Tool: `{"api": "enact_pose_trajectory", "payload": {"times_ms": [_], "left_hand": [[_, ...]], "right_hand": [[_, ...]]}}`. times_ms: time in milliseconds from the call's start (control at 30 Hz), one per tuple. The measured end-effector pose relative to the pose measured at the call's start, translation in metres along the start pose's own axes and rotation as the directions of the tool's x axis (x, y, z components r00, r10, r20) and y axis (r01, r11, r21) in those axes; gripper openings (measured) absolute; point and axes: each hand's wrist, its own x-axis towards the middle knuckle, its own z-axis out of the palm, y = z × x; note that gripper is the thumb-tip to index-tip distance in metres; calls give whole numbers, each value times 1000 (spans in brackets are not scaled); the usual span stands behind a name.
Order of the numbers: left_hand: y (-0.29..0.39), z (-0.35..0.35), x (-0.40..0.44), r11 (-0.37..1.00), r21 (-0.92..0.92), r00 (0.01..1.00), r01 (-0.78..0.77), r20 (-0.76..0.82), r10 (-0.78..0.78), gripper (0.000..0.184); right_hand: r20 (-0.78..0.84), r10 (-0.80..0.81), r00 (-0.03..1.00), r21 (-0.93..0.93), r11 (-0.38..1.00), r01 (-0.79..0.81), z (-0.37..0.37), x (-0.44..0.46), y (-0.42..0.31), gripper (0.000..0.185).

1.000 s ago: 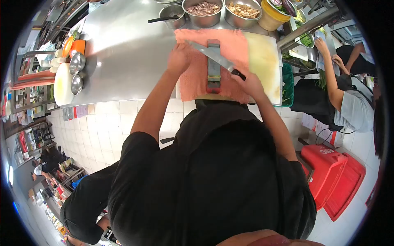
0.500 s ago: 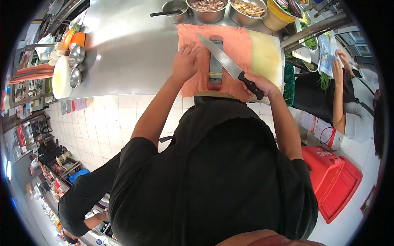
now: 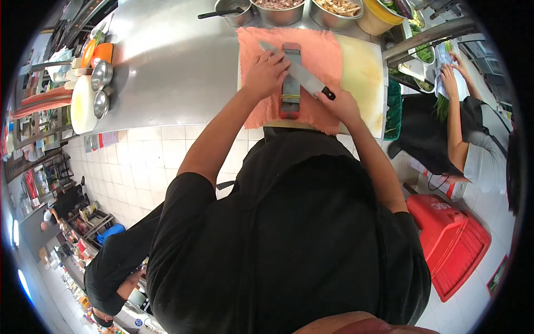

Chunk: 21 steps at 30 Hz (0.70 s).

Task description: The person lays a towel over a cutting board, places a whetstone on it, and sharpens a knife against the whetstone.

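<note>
My right hand (image 3: 342, 104) is closed around the black handle of a kitchen knife (image 3: 307, 78), with part of the handle showing past the fingers. The blade lies slantwise across a dark grey sharpening stone (image 3: 290, 88), its tip pointing away to the left. Fingers of my left hand (image 3: 268, 73) rest spread on the blade near the tip, and they cover part of it. A yellow-green band crosses the near part of the stone. Beneath the stone is an orange towel (image 3: 258, 108), spread over a pale cutting board (image 3: 361, 83).
Metal bowls of chopped food (image 3: 334, 12) stand along the far side, beside a small pot (image 3: 236, 14) with a black-handled utensil. Two steel bowls (image 3: 102, 78) are at the left of the steel table (image 3: 172, 78). Another person (image 3: 456, 111) handles greens at right. A red bin (image 3: 445, 234) stands below.
My left hand has moved from the towel onto the blade. The knife has turned flatter over the stone, and my right hand has shifted left with its handle.
</note>
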Motion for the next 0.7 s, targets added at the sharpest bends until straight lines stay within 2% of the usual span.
{"api": "enact_pose_trajectory", "payload": {"times_ms": [67, 133, 267, 367, 433, 467, 533, 633, 700], "left_hand": [[2, 1, -4, 999, 29, 998, -13, 66, 12, 33], [12, -8, -8, 998, 61, 989, -21, 150, 12, 38], [4, 0, -7, 1000, -1, 997, 0, 71, 0, 34], [-16, -1, 18, 999, 31, 998, 41, 49, -43, 31], [-27, -8, 28, 998, 65, 999, 23, 23, -25, 29], [-26, -9, 25, 997, 78, 998, 15, 66, -20, 29], [-13, -13, 15, 995, 99, 989, -4, 148, -11, 29], [12, -10, -11, 999, 34, 998, 3, 55, -4, 30], [4, -2, -8, 997, 73, 999, 29, 32, -31, 30]], "right_hand": [[99, 67, 993, -53, 997, -62, -6, -4, -3, 58], [80, 50, 996, -21, 999, -48, -9, -16, -3, 58], [-31, -42, 999, 44, 998, 43, -5, 0, 0, 54], [17, -28, 999, 24, 999, 28, -5, 39, -12, 53], [-52, -139, 989, 57, 988, 142, -4, 41, -13, 54], [-91, -193, 977, 71, 977, 199, -4, 44, -14, 54], [-2, -154, 988, 99, 983, 153, -14, 17, -19, 55], [60, -87, 994, 75, 994, 82, -16, 5, -10, 54], [82, -45, 996, 46, 998, 41, -7, 3, -4, 55]]}}
